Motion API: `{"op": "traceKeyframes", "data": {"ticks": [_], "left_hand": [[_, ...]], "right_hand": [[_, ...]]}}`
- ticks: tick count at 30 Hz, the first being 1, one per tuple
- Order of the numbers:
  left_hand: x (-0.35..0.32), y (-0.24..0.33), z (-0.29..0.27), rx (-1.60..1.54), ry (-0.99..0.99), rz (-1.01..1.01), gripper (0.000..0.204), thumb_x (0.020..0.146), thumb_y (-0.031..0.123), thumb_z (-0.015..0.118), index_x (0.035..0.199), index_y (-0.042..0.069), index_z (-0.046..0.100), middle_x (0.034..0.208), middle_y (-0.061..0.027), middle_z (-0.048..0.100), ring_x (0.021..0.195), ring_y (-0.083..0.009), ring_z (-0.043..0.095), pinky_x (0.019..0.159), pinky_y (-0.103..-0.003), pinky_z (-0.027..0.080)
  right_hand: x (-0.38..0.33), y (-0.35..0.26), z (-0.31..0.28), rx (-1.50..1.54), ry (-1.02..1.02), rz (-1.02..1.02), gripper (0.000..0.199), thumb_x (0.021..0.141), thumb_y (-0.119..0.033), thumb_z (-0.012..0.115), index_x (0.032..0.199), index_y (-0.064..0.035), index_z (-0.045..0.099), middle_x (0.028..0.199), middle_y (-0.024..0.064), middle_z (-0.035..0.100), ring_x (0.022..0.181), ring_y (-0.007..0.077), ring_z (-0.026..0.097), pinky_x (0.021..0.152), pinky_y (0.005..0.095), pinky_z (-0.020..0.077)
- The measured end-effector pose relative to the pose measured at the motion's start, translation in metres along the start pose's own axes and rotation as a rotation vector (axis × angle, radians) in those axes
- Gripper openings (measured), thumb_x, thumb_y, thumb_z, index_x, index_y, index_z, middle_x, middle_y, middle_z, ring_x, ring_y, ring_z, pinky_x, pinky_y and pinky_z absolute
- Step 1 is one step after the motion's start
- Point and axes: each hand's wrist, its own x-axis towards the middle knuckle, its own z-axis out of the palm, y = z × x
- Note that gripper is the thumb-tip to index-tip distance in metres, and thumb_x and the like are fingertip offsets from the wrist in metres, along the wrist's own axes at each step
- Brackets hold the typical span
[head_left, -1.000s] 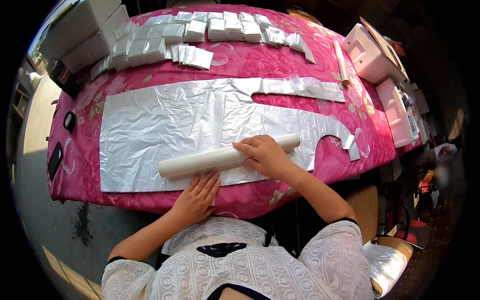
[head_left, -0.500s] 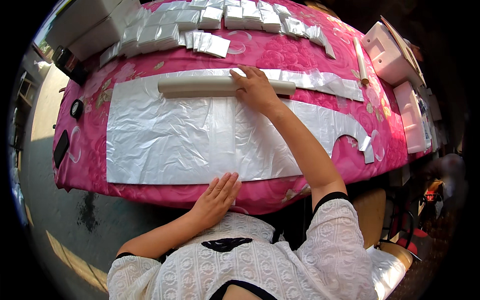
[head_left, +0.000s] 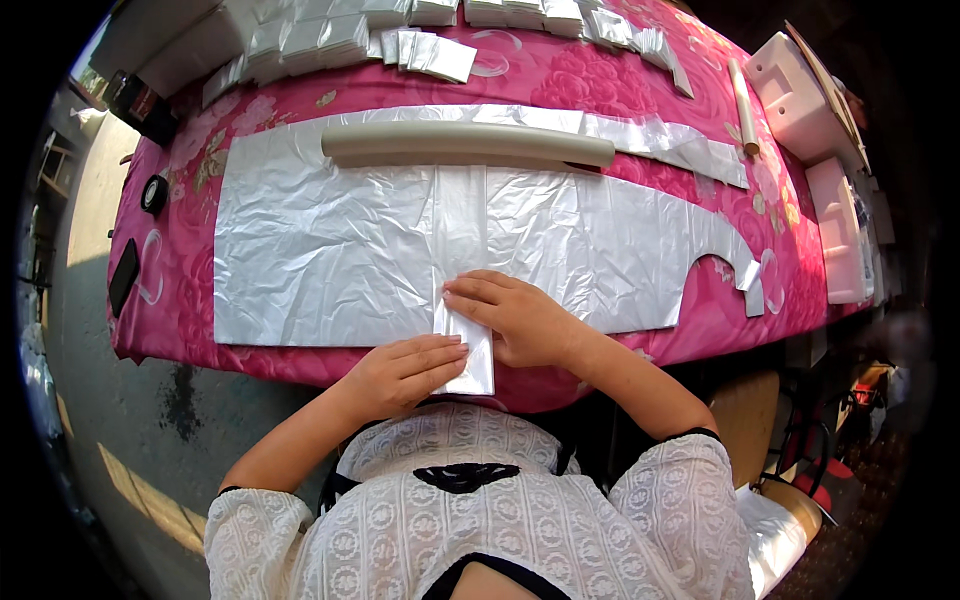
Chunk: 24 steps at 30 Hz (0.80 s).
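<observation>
Now, left hand: flat, its fingers straight and close together; left hand (head_left: 408, 368) lies with fingertips on a narrow glossy strip (head_left: 480, 362).
Right hand: fingers curved, tips on the same strip; right hand (head_left: 515, 315) has its thumb hidden, so whether it pinches or only presses I cannot tell.
Strip: one, white, smooth, folded film, running from mid-sheet to past the near edge; its lower end lies between the hands.
Sheet: one, silvery-white plastic film, crinkled all over; sheet (head_left: 320, 240) spreads wide, with two strap-like arms at its right end, the near one curved.
Tubes: two; a pale, smooth, long tube (head_left: 465, 145) across the sheet's far part, a thinner tube (head_left: 744, 105) to the right.
Table (head_left: 620, 80): pink cloth, floral print.
Packets (head_left: 440, 58): folded, white, square-cornered; many, stacks cut off by the frame, no full count.
Left margin: one black ring-shaped roll (head_left: 154, 194), one flat black oblong (head_left: 123, 278).
Right margin: two pale foam boxes (head_left: 838, 235).
</observation>
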Motion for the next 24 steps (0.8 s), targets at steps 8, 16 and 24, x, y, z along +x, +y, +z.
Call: {"op": "traceKeyframes", "data": {"ticks": [8,16,24], "left_hand": [[0.029,-0.017,-0.011,0.389,-0.132,-0.221,0.064,0.065,0.027,0.064,0.12,-0.001,0.049,0.126,-0.0156,0.049,0.113,-0.0301,0.05,0.097,-0.042,0.038],[0.048,-0.028,-0.007,-0.233,0.304,-0.651,0.044,0.081,0.02,0.054,0.119,-0.002,0.05,0.096,-0.014,0.064,0.094,-0.0309,0.058,0.084,-0.04,0.043],[0.046,-0.023,0.015,0.374,0.006,-0.464,0.062,0.086,0.029,0.05,0.134,-0.005,0.029,0.141,-0.0197,0.029,0.131,-0.0308,0.027,0.107,-0.042,0.021]], "right_hand": [[-0.005,0.006,0.007,-0.219,0.204,0.089,0.035,0.067,0.001,0.061,0.101,-0.0053,0.061,0.105,0.0084,0.06,0.096,0.0255,0.057,0.082,0.0346,0.0472],[0.021,0.007,-0.02,0.254,0.148,0.677,0.021,0.083,-0.017,0.059,0.083,0.0027,0.066,0.064,0.0102,0.064,0.054,0.022,0.059,0.055,0.0301,0.0473],[0.04,0.025,-0.025,0.504,0.044,0.985,0.027,0.08,-0.023,0.063,0.076,0.0032,0.063,0.057,0.007,0.06,0.049,0.0147,0.059,0.05,0.0272,0.0462]]}}
